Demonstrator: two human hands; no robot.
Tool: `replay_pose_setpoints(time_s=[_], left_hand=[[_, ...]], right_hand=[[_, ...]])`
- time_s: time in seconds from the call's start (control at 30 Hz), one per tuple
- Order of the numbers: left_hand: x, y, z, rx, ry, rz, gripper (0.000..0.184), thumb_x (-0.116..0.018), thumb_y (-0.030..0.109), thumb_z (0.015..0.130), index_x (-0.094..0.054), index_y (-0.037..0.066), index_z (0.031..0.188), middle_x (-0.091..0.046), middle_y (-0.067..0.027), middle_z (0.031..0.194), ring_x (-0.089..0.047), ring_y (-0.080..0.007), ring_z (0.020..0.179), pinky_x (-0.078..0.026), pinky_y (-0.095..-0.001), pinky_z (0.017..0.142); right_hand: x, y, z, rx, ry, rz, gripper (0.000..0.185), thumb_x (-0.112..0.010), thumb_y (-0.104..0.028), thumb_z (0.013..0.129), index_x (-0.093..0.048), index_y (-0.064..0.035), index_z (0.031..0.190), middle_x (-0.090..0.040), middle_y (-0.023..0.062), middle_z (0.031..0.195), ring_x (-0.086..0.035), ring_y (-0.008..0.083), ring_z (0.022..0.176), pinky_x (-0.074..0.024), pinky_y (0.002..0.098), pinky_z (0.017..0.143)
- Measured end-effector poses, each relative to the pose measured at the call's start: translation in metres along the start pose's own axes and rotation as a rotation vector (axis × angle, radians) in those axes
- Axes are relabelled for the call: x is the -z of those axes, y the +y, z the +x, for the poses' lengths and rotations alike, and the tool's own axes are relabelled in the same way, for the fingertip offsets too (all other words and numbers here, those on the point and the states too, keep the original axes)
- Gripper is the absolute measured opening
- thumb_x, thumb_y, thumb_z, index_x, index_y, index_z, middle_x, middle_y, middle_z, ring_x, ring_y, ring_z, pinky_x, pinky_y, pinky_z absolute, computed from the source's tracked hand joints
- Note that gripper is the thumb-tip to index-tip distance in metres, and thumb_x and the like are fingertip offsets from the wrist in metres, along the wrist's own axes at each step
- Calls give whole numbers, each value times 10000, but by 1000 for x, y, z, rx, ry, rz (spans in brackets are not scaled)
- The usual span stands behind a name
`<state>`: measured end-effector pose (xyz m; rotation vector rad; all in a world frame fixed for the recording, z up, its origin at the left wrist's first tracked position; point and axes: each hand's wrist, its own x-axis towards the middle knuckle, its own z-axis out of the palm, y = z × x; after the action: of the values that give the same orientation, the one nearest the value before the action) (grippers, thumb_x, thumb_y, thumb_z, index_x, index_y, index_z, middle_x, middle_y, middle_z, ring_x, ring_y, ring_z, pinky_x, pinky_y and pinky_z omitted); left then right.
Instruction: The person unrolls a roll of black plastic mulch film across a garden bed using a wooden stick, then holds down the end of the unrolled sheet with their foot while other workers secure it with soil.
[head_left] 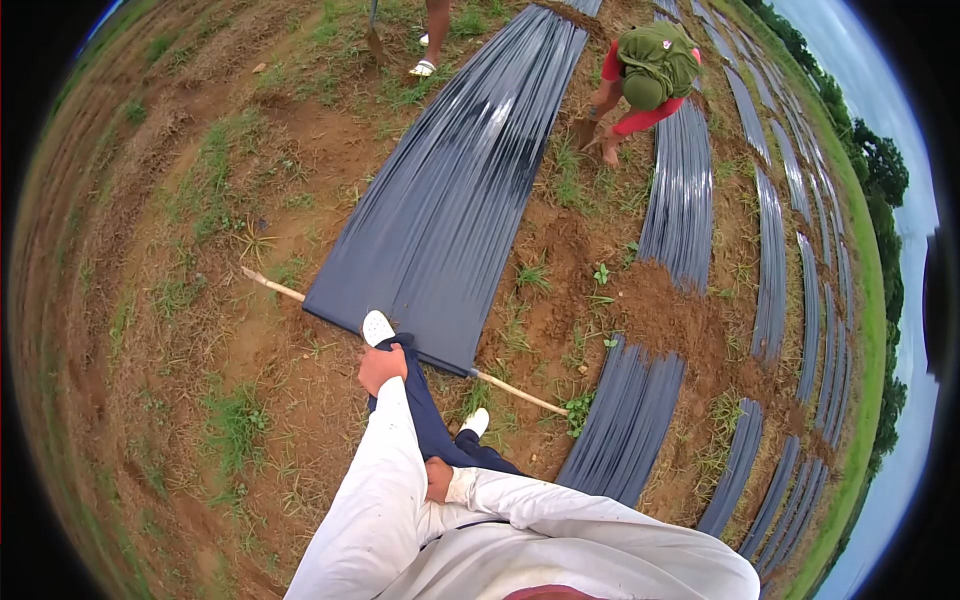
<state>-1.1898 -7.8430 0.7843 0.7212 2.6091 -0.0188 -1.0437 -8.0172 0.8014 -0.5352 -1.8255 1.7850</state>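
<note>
My left hand (383,368) is closed on the dark blue trouser leg (428,412), near the knee. My right hand (438,478) lies lower against the trousers at the end of its white sleeve, with fingers curled and partly hidden. One white shoe (378,327) is at the near edge of a long black plastic sheet (410,260). That edge is wrapped round a wooden pole (520,392), whose ends stick out on both sides. The other white shoe (478,421) stands on soil beside the pole.
A person (655,70) with a green head covering and red sleeves bends over the soil at the sheet's right side. Another person's legs (437,35) stand near a long-handled tool (374,35). More plastic-covered rows (625,420) run along the right. Grass tufts dot the brown soil.
</note>
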Motion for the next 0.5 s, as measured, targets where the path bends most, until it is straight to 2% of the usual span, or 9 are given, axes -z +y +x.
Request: replay_pose_setpoints(time_s=[0.3,0.4,0.47,0.5], left_hand=[[4,6,-8,-20,49,12,527,-579,399,740,-532,-14,1065,-598,-191,976,-631,-318,841,-507,-401,751],[-1,1,-4,-26,47,-10,545,-578,399,740,-527,-18,1088,-592,-196,990,-628,-317,852,-504,-399,761],[0,0,-4,-23,28,2,562,-578,397,738,-524,-21,1109,-593,-193,996,-625,-321,867,-503,-401,767],[-1,1,-1,-20,31,0,562,-578,397,738,-524,-21,1109,-593,-193,996,-625,-321,867,-503,-401,767]], right_hand=[[-10,24,-18,-64,-11,-122,234,-462,-94,854,-595,-29,1035,-556,72,478,-522,166,331,-430,288,359],[-6,18,-11,1,-10,-28,242,-457,-91,849,-594,-30,1038,-552,73,475,-521,163,330,-429,289,359],[-4,7,-8,-143,-39,66,239,-458,-92,841,-591,-15,1024,-549,75,475,-521,161,332,-432,291,359],[-2,6,-5,-141,-42,66,239,-458,-92,841,-591,-15,1024,-549,75,475,-521,161,332,-432,291,359]])
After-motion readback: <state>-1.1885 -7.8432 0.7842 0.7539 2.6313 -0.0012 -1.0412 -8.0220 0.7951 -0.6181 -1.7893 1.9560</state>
